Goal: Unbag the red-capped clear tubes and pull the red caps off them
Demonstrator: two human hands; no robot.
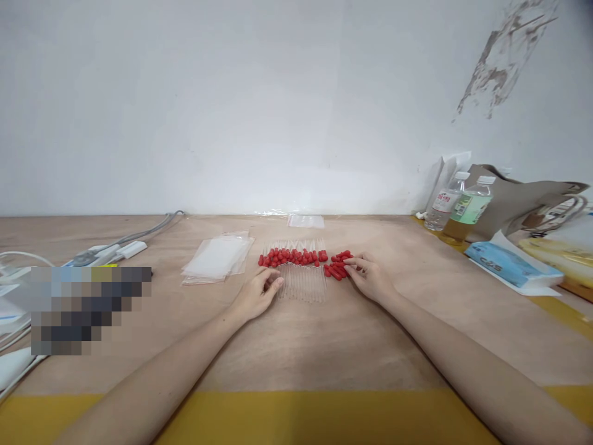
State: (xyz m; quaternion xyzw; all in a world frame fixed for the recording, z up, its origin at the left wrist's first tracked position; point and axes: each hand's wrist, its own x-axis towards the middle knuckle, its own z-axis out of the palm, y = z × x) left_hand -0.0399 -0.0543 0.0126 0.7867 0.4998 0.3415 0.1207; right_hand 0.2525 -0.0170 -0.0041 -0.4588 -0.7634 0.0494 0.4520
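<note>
The row of clear tubes (303,285) lies on the wooden table (324,352) and serves as the reference. The left hand (259,293) is positioned at the row's left end, fingers curled with a narrow gap between thumb and index finger; whether a tube is gripped cannot be determined. The right hand (370,278) is located right of the row, fingertips narrow at the loose red caps (337,270); a held cap cannot be confirmed. Red-capped tubes (291,255) lie directly behind the row. Clear bags (215,258) are stacked to its left, farther back.
</note>
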